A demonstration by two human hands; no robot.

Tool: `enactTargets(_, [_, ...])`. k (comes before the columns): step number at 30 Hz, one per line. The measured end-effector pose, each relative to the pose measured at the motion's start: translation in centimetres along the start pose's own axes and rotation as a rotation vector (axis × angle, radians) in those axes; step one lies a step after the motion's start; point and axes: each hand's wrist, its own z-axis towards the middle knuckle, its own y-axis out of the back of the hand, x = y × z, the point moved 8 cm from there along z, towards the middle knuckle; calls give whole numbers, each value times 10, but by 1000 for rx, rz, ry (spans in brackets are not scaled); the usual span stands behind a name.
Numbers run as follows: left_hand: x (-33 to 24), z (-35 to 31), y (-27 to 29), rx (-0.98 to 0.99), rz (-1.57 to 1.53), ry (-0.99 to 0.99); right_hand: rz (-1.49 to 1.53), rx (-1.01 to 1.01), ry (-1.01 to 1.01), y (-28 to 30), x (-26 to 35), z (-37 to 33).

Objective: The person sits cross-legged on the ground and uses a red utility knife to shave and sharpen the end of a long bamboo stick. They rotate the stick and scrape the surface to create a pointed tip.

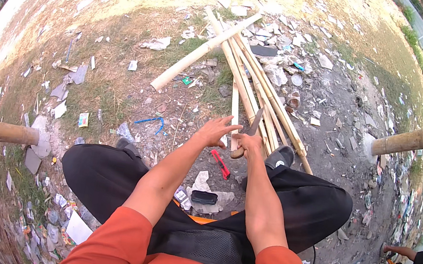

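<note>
r hand (247,145) gripping knife (254,123), l hand (215,131) open on bamboo strip (234,114)

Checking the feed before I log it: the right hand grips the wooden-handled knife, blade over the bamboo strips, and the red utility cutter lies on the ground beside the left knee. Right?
Not quite. In the head view the red utility cutter lies on the ground between the knees, just below the right hand, not beside the left knee. The rest holds: that hand grips the wooden-handled knife, blade over the bamboo strips.

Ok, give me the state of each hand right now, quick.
Left hand: open, fingers spread, holding nothing, beside the bamboo strip.
Right hand: closed on the knife by its handle.
</note>
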Motion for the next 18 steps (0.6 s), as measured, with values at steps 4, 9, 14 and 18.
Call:
enactTargets(4, [-7,9,-16,-322,-273,-101,245,171,-6,-5,15,-16])
enactTargets(9, [-2,5,52,-378,-20,-247,301,277,64,1,63,-26])
enactTargets(14, [-7,-32,227,-705,-70,-280,88,-3,283,27,87,-16])
enactTargets(18, [13,-74,344,-904,-429,-180,-201,-135,233,64,40,58])
